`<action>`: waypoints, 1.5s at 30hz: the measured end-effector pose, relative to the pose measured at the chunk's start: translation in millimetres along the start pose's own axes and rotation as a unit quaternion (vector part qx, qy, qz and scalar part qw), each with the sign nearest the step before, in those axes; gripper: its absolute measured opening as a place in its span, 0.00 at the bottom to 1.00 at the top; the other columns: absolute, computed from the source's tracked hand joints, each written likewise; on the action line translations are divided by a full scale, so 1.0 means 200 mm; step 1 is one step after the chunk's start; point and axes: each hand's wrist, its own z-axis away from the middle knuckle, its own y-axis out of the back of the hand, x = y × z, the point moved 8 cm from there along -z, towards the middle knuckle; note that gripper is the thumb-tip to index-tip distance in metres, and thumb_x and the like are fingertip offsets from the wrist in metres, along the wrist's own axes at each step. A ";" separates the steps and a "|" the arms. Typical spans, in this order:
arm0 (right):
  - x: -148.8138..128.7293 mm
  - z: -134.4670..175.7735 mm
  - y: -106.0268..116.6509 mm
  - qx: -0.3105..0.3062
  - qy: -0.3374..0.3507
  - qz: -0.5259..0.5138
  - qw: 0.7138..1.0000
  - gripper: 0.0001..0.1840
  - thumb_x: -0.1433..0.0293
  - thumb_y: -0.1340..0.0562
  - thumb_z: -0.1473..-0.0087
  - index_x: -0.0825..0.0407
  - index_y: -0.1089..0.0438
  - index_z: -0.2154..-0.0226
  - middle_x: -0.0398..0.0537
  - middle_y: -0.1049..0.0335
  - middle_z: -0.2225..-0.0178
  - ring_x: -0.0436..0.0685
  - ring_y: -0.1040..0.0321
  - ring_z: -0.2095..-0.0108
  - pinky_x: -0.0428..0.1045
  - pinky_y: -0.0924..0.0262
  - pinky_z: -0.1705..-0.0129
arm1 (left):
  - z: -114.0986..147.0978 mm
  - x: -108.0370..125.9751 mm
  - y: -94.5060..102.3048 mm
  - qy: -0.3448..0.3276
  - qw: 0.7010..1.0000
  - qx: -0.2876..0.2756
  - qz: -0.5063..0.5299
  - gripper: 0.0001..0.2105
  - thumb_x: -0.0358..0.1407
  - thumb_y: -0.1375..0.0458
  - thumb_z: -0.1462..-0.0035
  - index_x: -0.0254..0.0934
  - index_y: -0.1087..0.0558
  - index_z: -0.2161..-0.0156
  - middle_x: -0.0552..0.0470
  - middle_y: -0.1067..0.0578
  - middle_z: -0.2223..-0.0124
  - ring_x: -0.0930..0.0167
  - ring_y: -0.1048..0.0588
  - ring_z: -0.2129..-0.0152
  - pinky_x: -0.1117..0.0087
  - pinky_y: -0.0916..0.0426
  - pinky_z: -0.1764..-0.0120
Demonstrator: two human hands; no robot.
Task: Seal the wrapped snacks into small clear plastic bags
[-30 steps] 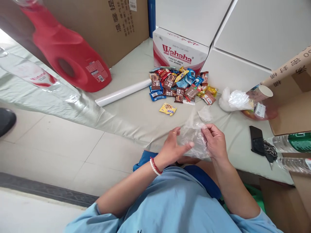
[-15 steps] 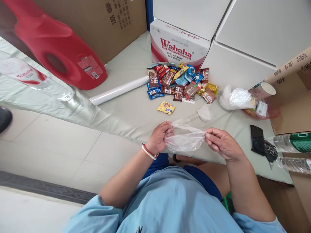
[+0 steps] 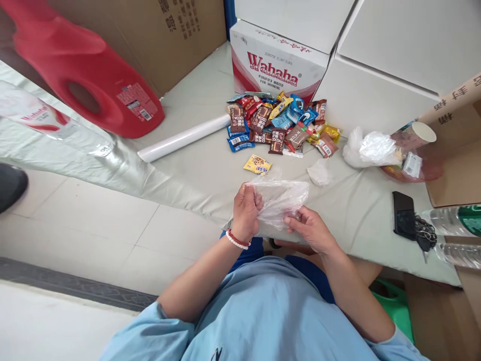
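Observation:
A thin clear plastic bag (image 3: 281, 198) hangs between my two hands at the front edge of the covered table. My left hand (image 3: 246, 210) is closed on its left side, with a beaded bracelet on the wrist. At the lower right of the bag, my right hand (image 3: 310, 225) pinches the film with thumb and fingers; part of the fingertips is hidden behind the plastic. Just beyond the bag lies a yellow snack packet (image 3: 257, 164). Behind it is a heap of small wrapped snacks (image 3: 276, 128) in brown, blue, red and yellow. A crumpled white piece (image 3: 318, 173) rests to the right.
At the left are a red jug (image 3: 90, 80), a clear water bottle (image 3: 56, 120) and a white roll (image 3: 184, 138). A Wahaba-style carton (image 3: 278, 62) stands behind the heap. To the right are a paper cup (image 3: 421, 135), a black phone (image 3: 404, 215) with keys, and bottles (image 3: 447, 220).
My right hand has moved left and slightly down, closer to my left hand. The bag, stretched between them before, is now bunched and raised a little. My left hand has shifted slightly.

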 end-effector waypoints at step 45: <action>-0.08 0.24 -0.07 0.142 0.464 0.493 0.722 0.17 0.83 0.41 0.39 0.47 0.22 0.63 0.48 0.25 0.61 0.61 0.36 0.49 0.57 0.32 0.50 | 0.26 0.54 0.16 -0.407 0.739 -0.017 -0.536 0.11 0.35 0.43 0.40 0.39 0.28 0.53 0.45 0.26 0.53 0.60 0.29 0.49 0.55 0.35 0.44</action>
